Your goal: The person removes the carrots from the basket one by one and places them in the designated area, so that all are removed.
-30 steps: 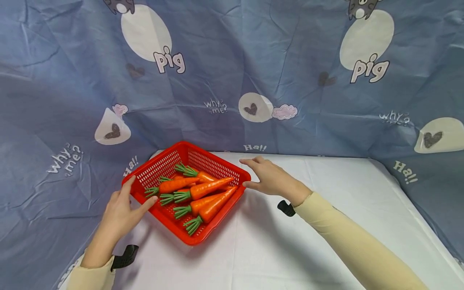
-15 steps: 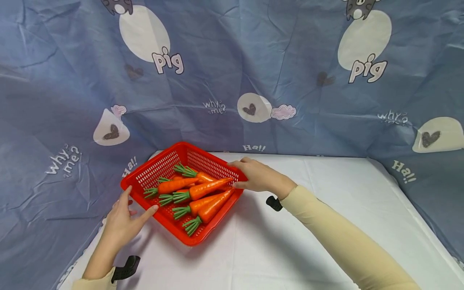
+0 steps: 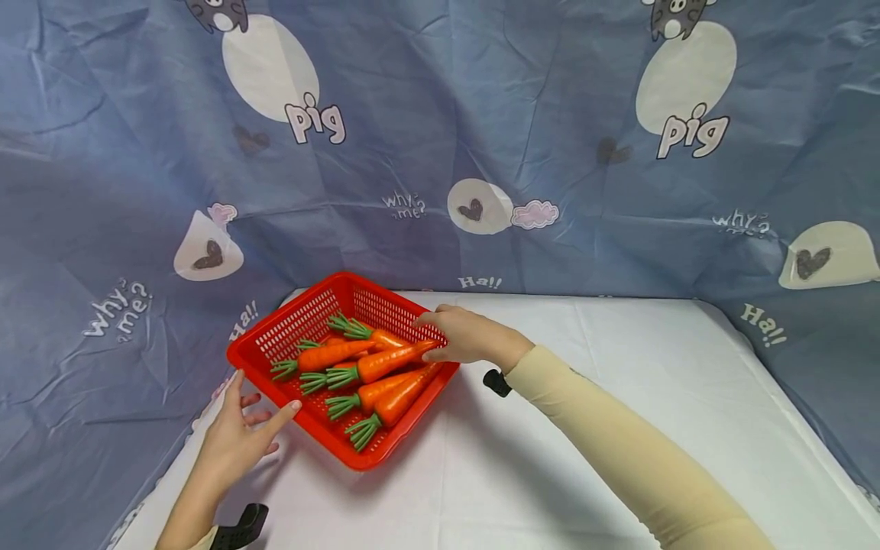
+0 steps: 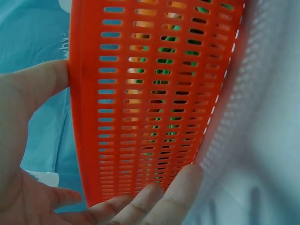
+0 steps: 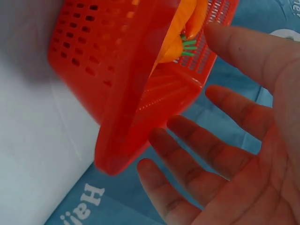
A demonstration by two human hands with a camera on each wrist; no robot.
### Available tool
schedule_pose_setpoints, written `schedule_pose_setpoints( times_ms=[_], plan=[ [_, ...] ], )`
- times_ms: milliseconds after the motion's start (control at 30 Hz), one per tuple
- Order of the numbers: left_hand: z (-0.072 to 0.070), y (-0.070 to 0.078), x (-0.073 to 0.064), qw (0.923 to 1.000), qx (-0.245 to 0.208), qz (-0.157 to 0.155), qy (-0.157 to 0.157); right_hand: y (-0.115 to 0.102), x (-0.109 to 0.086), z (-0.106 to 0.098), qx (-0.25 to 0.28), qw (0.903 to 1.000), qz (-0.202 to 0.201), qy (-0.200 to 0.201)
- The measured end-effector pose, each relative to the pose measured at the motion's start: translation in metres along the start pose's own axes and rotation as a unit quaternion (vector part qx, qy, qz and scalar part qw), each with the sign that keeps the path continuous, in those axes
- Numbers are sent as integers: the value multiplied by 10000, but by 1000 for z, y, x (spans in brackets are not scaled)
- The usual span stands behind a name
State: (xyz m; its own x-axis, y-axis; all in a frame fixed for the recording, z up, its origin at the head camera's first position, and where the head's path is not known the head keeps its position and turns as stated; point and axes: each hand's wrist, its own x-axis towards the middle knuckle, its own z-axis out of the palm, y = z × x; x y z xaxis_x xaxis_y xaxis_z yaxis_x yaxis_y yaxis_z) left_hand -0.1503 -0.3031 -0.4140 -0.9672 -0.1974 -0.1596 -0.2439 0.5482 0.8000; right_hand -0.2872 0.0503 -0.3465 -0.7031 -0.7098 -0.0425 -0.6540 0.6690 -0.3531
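Note:
A red plastic basket [image 3: 406, 428] with slotted walls stands turned cornerwise on the table, holding several orange carrots [image 3: 390, 362] with green tops. My left hand [image 3: 237, 451] is at its left front side. In the left wrist view the thumb meets the basket's rim [image 4: 79, 117], and the other fingertips lie along the slotted wall below. My right hand [image 3: 470, 336] reaches over the right corner, thumb near the carrot tips. The right wrist view shows its fingers [image 5: 201, 145] spread and relaxed beside the rim. Whether the right thumb touches a carrot, I cannot tell.
White cloth [image 3: 591, 458] covers the table. A blue patterned curtain [image 3: 385, 114] hangs right behind the basket and along the left side. A black strap [image 3: 241, 527] sits at the left wrist and another [image 3: 496, 382] at the right.
My right hand has moved left, from beside the basket's right corner to over it. The left hand has slid down along the near left side. The basket and carrots have hardly shifted.

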Motion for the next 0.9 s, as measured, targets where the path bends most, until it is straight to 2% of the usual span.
schedule_pose_setpoints(
  times_ms=[300,467,567,700,800,900],
  plan=[
    [9,-8,-1,9975,-702,-11,103,-9,15,2,114,9995,-57,-285],
    [15,-13,0,9908,-1351,12,36,-12,24,4,107,9988,-108,-459],
    [20,-18,0,9811,-1934,51,41,-12,31,5,83,9984,-139,-543],
    [30,-27,2,9631,-2677,218,167,-14,40,8,55,9977,-148,-656],
    [36,-30,3,9519,-3037,299,288,-15,45,10,86,9972,-96,-731],
    [42,-32,5,9416,-3334,249,405,-18,51,13,118,9968,-31,-786]
  ],
)
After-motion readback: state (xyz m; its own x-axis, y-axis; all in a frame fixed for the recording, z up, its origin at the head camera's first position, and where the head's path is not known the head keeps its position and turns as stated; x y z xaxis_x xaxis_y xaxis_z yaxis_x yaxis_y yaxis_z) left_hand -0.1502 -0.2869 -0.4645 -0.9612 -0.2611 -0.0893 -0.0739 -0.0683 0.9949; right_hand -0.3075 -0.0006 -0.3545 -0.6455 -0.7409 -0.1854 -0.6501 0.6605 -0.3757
